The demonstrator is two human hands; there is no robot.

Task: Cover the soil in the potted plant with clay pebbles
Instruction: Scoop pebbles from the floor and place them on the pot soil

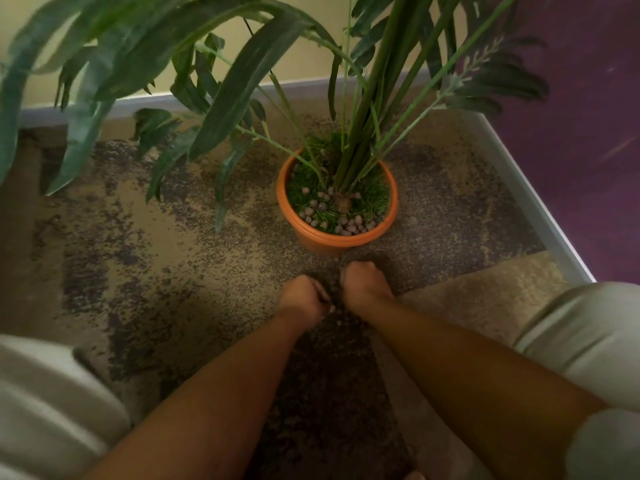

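An orange pot (332,242) stands on the carpet in the room's corner, holding a tall plant (360,133) with long green leaves. Green grass-like cover fills the pot, and several brownish clay pebbles (349,223) lie scattered over its near side. My left hand (304,297) and my right hand (363,280) are side by side just in front of the pot, low over the carpet, both with fingers curled in. A few pebbles (334,289) show between the two hands. What each fist encloses is hidden.
Mottled beige and dark carpet (156,254) covers the floor. A cream wall (284,57) and a purple wall (571,168) meet behind the pot, with pale skirting (526,188). My knees in light fabric (588,341) flank the arms. Leaves overhang the left.
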